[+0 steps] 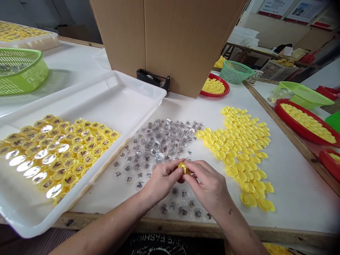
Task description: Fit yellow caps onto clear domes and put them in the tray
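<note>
My left hand (166,179) and my right hand (205,175) meet at the middle of the table, fingers pinched on one small yellow plastic disc (185,168). The fingers hide much of it. Under and around the hands lie many clear round covers (148,148) with small dark printed pictures. To the right spreads a pile of yellow plastic discs (239,141), cup-like in shape. On the left, a white tray (135,86) holds rows of yellow discs with clear tops and pictures (79,168), some shining with glare.
A tall cardboard box (170,42) stands at the back, with a black tape dispenser (155,79) before it. Red plates (225,88) of yellow pieces and green baskets (236,72) are at the right. Another green basket (23,76) sits far left. A wooden edge (148,225) runs along the front.
</note>
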### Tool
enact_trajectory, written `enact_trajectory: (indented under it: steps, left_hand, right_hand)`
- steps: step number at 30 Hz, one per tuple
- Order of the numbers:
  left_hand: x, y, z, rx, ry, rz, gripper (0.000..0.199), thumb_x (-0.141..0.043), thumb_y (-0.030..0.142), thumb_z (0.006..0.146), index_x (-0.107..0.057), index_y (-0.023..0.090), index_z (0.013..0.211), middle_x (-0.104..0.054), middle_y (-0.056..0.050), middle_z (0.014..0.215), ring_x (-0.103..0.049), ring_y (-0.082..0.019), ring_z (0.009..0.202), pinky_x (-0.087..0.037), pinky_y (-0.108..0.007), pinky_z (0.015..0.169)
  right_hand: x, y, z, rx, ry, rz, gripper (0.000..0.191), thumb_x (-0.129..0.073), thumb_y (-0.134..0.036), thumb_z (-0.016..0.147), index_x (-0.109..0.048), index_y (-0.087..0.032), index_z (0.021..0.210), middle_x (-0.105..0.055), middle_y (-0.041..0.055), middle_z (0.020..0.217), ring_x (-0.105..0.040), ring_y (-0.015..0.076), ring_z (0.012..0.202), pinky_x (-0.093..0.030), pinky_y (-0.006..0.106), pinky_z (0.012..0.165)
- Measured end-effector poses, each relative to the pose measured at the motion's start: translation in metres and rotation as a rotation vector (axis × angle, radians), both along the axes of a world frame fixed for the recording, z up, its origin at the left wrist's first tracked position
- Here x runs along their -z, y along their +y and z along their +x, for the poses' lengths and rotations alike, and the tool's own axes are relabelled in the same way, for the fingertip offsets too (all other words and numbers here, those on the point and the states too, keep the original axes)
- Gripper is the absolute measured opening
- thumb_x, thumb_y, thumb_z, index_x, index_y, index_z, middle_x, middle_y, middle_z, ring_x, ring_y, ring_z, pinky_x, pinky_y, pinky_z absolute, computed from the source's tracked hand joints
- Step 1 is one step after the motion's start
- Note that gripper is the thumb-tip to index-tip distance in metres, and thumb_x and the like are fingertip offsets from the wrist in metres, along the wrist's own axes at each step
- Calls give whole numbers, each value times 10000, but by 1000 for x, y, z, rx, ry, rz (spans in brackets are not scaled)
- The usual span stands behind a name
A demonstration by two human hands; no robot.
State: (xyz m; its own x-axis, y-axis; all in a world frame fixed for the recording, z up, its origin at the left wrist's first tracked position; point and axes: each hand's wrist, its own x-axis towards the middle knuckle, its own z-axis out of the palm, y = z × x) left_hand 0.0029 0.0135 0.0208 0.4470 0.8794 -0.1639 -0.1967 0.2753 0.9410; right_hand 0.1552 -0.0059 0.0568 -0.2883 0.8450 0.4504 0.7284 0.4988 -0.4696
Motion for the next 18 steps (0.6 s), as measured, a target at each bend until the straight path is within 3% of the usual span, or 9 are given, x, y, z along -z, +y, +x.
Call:
enact_trajectory:
  steps: [6, 12, 16, 18]
  left_hand:
    - [2, -3, 3, -42, -125, -69, 412, -685, 395, 793, -635, 184, 1143, -657, -70, 944, -582, -190, 821, -506, -321, 775]
    - [-2, -3, 2, 21, -188, -70, 438, -680, 341, 815, -570, 165, 1201, -644, -80, 1046, -582, -194, 945, -464, -335, 885]
    - [-3, -1, 3, 5, -148, -50, 396, -702, 318, 794, -575, 121, 1112, -650, -87, 988, -594, -183, 917, -462, -270, 812]
    - [-3, 0, 3, 1, -145, -32, 350, -663, 334, 823, -566, 108, 1072, -653, -90, 924, -606, -176, 855, -468, -267, 767]
  right_hand:
    - [-3, -5, 2, 36, 59, 21, 177, -572, -88, 854, -623, -152, 1012, -652, 93, 915, -639, 198, 827, -562, 318, 749]
    - [3, -5, -2, 58, 38, 69, 202, -521, -33, 840, -625, -127, 985, -642, 97, 888, -626, 203, 816, -562, 326, 711]
    - [12, -4, -9, 75, 7, 137, 244, -454, 9, 839, -623, -104, 973, -631, 111, 849, -616, 211, 808, -550, 325, 700]
    - [14, -3, -8, 55, 55, 91, 242, -492, -16, 843, -618, -132, 1015, -629, 98, 895, -613, 203, 826, -543, 320, 730]
